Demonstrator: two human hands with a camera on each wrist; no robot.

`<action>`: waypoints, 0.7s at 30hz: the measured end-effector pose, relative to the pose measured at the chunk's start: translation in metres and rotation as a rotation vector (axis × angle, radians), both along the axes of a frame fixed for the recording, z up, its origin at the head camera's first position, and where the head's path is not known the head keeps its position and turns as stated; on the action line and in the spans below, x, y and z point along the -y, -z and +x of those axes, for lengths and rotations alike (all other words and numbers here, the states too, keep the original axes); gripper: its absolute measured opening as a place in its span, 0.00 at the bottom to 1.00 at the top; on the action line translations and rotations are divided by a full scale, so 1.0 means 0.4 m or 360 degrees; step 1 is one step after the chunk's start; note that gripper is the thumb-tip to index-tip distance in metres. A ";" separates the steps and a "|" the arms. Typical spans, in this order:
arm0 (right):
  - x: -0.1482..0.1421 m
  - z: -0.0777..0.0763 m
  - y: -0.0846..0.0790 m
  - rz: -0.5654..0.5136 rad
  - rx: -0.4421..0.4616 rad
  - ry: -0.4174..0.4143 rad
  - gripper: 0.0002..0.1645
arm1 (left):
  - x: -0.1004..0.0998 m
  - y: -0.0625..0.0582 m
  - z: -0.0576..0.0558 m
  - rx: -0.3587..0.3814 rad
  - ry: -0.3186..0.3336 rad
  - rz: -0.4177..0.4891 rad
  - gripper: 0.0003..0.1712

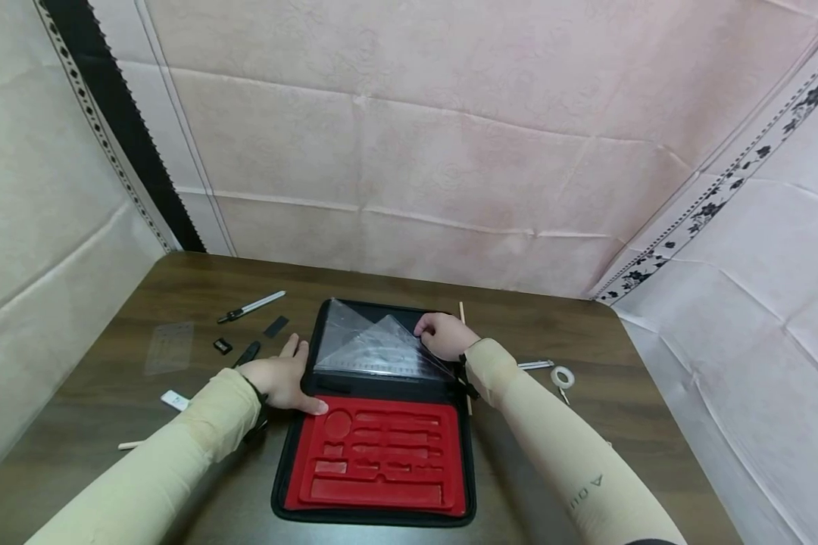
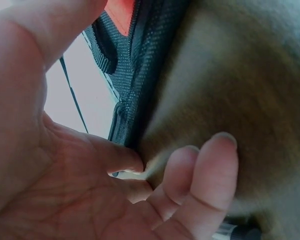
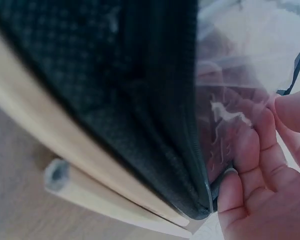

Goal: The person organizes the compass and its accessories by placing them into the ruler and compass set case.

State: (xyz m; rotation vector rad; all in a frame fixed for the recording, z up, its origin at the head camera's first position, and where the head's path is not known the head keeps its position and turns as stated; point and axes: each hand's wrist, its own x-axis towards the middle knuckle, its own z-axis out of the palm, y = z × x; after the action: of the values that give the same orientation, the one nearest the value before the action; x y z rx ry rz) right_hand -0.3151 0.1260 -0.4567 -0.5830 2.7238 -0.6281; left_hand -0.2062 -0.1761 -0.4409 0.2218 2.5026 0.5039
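A black zip case [image 1: 391, 388] lies unfolded on the table, with a red moulded tray [image 1: 378, 446] in its near half. In its far half, a clear plastic pocket [image 1: 337, 333] and a clear set square [image 1: 385, 344] with scale marks overlap. My right hand [image 1: 444, 335] pinches the pocket's clear, dark-edged plastic at the right side; the right wrist view shows the plastic [image 3: 225, 115] by the fingertips. On the case's left edge rests my left hand [image 1: 279, 382], its thumb over the tray's corner and its fingers spread. The left wrist view shows the zip edge [image 2: 135, 65] beside the palm.
Left of the case lie a compass [image 1: 252, 305], a dark strip [image 1: 276, 326], a small black sharpener [image 1: 223, 346], a clear stencil [image 1: 169, 348] and a white eraser [image 1: 175, 400]. To the right are a white tape roll [image 1: 562, 377], a metallic tool [image 1: 535, 365] and wooden pencils [image 3: 110, 200].
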 end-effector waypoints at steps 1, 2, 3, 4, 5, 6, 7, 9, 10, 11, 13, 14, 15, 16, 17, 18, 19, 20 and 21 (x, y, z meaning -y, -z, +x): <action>0.000 0.001 0.000 -0.0004 -0.0014 0.0003 0.08 | 0.001 0.002 0.000 0.0000 -0.0002 0.0001 0.73; 0.000 0.002 0.000 -0.0013 -0.0033 0.0001 0.08 | 0.002 0.003 0.000 -0.0006 0.0002 0.0000 0.73; -0.001 0.002 0.000 -0.0018 -0.0057 -0.0003 0.08 | 0.003 0.005 0.001 -0.0009 0.0002 -0.0001 0.72; -0.001 0.003 -0.002 -0.0027 -0.0082 -0.0011 0.09 | 0.003 0.006 0.001 -0.0011 0.0003 0.0001 0.72; -0.001 0.004 -0.003 -0.0038 -0.0102 -0.0025 0.09 | 0.005 0.008 0.002 -0.0013 0.0006 0.0000 0.72; -0.002 0.005 -0.003 -0.0048 -0.0114 -0.0042 0.09 | 0.006 0.008 0.002 -0.0016 0.0006 0.0000 0.72; -0.003 0.005 -0.004 -0.0069 -0.0112 -0.0054 0.09 | 0.007 0.008 0.003 -0.0018 0.0006 -0.0001 0.72; -0.008 0.005 -0.007 -0.0141 -0.0053 -0.0072 0.10 | 0.009 0.007 0.004 -0.0019 0.0002 -0.0002 0.73; -0.011 0.004 -0.007 -0.0189 0.0002 -0.0066 0.10 | 0.010 0.007 0.004 -0.0021 0.0001 -0.0003 0.73; -0.016 0.002 -0.008 -0.0235 0.0060 -0.0050 0.10 | 0.010 0.005 0.004 -0.0020 -0.0002 -0.0003 0.73; -0.026 -0.004 -0.010 -0.0298 0.0130 0.0003 0.09 | 0.010 0.002 0.004 -0.0024 -0.0002 -0.0003 0.73; -0.031 -0.008 -0.012 -0.0299 0.0131 0.0034 0.09 | 0.009 0.002 0.004 -0.0025 0.0000 -0.0002 0.73; -0.037 -0.012 -0.013 -0.0287 0.0119 0.0072 0.09 | 0.008 0.001 0.003 -0.0025 0.0002 0.0000 0.72; -0.042 -0.016 -0.014 -0.0261 0.0088 0.0110 0.09 | 0.007 0.001 0.003 -0.0028 0.0009 0.0002 0.72; -0.047 -0.020 -0.016 -0.0222 0.0048 0.0148 0.10 | 0.006 0.000 0.002 -0.0029 0.0013 0.0003 0.72; -0.051 -0.024 -0.018 -0.0177 0.0014 0.0183 0.11 | 0.005 0.000 0.001 -0.0031 0.0020 0.0002 0.73; -0.055 -0.027 -0.019 -0.0121 -0.0011 0.0219 0.14 | 0.004 0.000 0.000 -0.0033 0.0024 0.0003 0.72; -0.059 -0.030 -0.019 -0.0085 -0.0008 0.0253 0.16 | 0.003 0.000 -0.001 -0.0035 0.0028 0.0003 0.73; -0.063 -0.032 -0.017 -0.0051 0.0008 0.0286 0.19 | 0.002 0.001 -0.002 -0.0037 0.0031 0.0000 0.73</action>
State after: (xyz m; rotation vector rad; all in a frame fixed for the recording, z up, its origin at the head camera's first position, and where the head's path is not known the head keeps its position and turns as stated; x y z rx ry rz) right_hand -0.3279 0.1512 -0.4499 -0.3450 2.7870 -0.7157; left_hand -0.2069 -0.1768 -0.4411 0.2529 2.5206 0.4961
